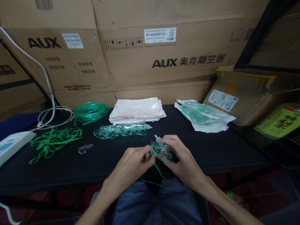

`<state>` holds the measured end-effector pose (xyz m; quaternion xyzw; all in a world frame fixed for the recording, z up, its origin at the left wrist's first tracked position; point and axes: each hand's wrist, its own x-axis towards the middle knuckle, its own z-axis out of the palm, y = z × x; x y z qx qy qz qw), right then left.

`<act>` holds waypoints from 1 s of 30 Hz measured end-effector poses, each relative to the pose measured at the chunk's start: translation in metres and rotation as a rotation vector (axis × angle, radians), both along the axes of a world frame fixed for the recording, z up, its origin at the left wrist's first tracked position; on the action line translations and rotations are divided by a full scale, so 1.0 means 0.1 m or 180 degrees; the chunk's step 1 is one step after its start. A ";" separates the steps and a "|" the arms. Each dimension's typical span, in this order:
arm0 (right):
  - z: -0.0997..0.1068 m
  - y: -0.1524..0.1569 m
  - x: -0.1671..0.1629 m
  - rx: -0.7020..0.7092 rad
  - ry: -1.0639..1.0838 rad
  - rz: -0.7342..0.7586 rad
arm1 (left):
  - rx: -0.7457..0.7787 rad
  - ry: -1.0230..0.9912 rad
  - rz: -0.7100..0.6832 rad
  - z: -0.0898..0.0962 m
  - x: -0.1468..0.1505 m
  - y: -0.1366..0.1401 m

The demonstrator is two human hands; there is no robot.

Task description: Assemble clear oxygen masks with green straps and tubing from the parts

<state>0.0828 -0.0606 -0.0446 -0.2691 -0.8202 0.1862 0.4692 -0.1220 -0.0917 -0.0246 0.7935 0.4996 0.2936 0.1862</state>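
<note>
My right hand point(181, 154) is closed around a clear green oxygen mask point(160, 150), its pale connector poking up past the fingers. Pinched in my left hand point(140, 159) at the mask's left edge is a green elastic strap point(159, 171), which hangs in a loop over my lap. Whether the strap passes through the mask's side hole is hidden by the fingers. Behind my hands lies a row of nested clear masks point(122, 130). To the left sit a heap of green straps point(55, 141) and a few small clear plastic pieces point(85, 148).
At the back are a coil of green tubing point(91, 111), a stack of white packets point(137, 110) and packaged masks point(202, 115). A power strip point(9, 148) with white cable stands left. Large cartons point(166, 79) wall the rear; a bottle with a yellow-green label point(282, 119) is right.
</note>
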 end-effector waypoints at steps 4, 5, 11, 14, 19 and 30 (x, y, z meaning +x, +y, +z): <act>-0.01 0.00 -0.02 -0.0037 0.0026 -0.0094 | -0.0034 -0.0095 -0.0054 0.00 0.00 -0.01; -0.02 0.00 -0.02 -0.0044 0.0034 -0.0128 | -0.0052 -0.0120 -0.0090 0.01 0.00 -0.02; -0.03 0.01 -0.03 -0.0094 0.0107 -0.0383 | -0.0152 -0.0266 -0.0246 0.02 -0.01 -0.02; -0.03 0.02 -0.01 -0.0165 0.0084 -0.0260 | -0.0078 -0.0287 -0.0123 0.01 0.00 -0.01; -0.03 0.05 0.02 -0.0309 0.0135 -0.0113 | 0.0110 -0.0282 0.0349 -0.01 0.00 0.03; -0.02 0.02 0.02 -0.0164 0.0086 -0.0084 | 0.0303 -0.0213 0.0156 -0.07 -0.04 0.05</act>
